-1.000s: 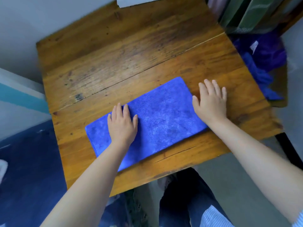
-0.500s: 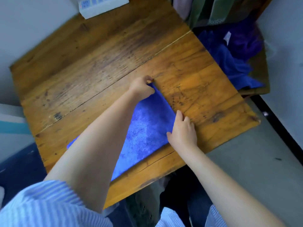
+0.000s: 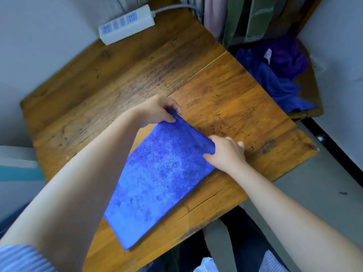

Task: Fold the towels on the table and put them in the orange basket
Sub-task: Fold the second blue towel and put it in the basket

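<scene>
Towel: blue towel (image 3: 157,177) lies as a long folded strip across the near half of the wooden tabletop (image 3: 121,79), one short end near the edge by my body, the other out toward the middle, where I have it.
Left grip: my left hand (image 3: 157,110) pinches the far corner of that short end between thumb and curled fingers — closed on cloth, nothing else.
Right grip: my right hand (image 3: 225,152) has the near corner of the same end, fingers curled over the edge, thumb side against the pile.
Feel, as I judge it: light, soft and limp, fuzzy enough not to slip; no stiffness, so it will sag wherever I don't support it.
Where to hold: both corners of one short edge, as now — an even pull should keep the edge straight when it is carried over to the other end.
Risk: layers may slide apart if one corner leads.
Other cloth: more blue and purple towels (image 3: 280,79) heaped on a lower surface beyond the tabletop's right side.
Basket: orange basket not in view.
Power strip (image 3: 126,24): at the far edge, well apart.
</scene>
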A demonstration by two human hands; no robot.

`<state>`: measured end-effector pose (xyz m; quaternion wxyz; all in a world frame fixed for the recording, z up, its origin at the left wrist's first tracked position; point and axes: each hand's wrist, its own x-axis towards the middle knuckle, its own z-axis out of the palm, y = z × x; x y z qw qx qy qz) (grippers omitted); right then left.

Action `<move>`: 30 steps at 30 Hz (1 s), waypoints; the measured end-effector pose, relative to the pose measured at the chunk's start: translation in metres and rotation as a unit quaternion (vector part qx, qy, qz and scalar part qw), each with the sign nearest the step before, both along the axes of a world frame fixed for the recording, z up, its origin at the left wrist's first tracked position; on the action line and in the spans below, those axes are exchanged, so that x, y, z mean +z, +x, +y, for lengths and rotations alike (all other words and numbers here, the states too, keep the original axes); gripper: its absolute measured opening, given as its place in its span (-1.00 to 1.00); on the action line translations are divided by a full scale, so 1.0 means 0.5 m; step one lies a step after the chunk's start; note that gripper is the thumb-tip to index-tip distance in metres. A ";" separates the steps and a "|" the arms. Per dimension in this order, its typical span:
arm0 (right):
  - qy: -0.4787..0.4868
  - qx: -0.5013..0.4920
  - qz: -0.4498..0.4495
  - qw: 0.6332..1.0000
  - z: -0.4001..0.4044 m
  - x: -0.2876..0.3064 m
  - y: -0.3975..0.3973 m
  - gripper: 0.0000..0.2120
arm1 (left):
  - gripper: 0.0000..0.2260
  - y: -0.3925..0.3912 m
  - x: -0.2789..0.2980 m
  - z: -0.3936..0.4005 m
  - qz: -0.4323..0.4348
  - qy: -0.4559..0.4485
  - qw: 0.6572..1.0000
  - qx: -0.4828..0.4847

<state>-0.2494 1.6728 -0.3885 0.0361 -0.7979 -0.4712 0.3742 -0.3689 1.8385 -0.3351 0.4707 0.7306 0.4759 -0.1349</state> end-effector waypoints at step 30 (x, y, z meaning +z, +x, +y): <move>0.239 0.239 -0.158 0.928 -0.126 0.121 -0.292 -0.78 | -0.81 -0.421 0.017 -0.133 0.076 0.365 0.867 -0.331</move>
